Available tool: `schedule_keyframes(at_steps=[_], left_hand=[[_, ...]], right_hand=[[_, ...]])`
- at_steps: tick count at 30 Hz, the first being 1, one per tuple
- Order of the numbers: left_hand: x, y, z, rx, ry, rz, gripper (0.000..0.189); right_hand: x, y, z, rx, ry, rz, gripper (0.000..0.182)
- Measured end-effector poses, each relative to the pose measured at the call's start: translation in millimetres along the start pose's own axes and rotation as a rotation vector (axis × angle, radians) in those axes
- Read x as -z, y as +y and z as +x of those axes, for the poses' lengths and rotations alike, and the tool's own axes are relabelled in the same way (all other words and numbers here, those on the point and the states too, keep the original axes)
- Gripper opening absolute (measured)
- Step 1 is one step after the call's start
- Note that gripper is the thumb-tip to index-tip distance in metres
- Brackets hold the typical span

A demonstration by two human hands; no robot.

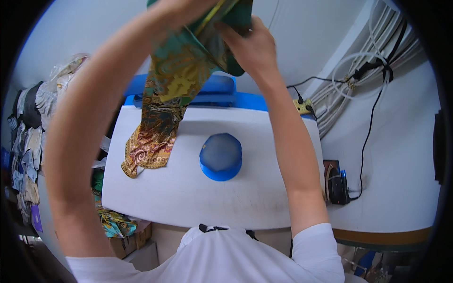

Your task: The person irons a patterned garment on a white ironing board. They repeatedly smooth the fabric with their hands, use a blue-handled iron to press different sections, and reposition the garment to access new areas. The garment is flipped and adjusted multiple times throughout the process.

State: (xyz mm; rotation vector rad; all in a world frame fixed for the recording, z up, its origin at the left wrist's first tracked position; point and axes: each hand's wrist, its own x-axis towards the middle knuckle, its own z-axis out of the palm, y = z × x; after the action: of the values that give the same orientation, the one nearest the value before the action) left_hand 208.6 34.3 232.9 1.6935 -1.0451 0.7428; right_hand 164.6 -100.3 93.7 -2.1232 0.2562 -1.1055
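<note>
A patterned garment (180, 74) in green, gold and brown hangs from my raised hands above a white cloth-covered ironing board (170, 198). Its paisley lower end rests on the board's left part. My right hand (256, 47) grips a dark green edge of the cloth, thumb tucked inside a fold. Blurred and partly cut off by the top edge, my left hand (193, 9) is at the garment's upper part; its fingers are hidden. In the board's middle stands a blue container (221, 173) with a greyish faceted top.
A black iron (336, 185) stands on the white surface to the right, its cord running up to bundled cables (348, 85). A power strip (303, 106) sits at the board's back corner. Blue padded rolls (219, 85) lie behind. Piled fabrics (32, 141) fill the left.
</note>
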Motion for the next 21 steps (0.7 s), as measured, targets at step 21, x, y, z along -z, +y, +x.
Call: schedule_keyframes(at_steps=[21], left_hand=[[-22,28,-596,1.712,-0.046,-0.454,0.026]], right_hand=[[44,207,-400,-0.298,-0.386,-0.157,0.041]])
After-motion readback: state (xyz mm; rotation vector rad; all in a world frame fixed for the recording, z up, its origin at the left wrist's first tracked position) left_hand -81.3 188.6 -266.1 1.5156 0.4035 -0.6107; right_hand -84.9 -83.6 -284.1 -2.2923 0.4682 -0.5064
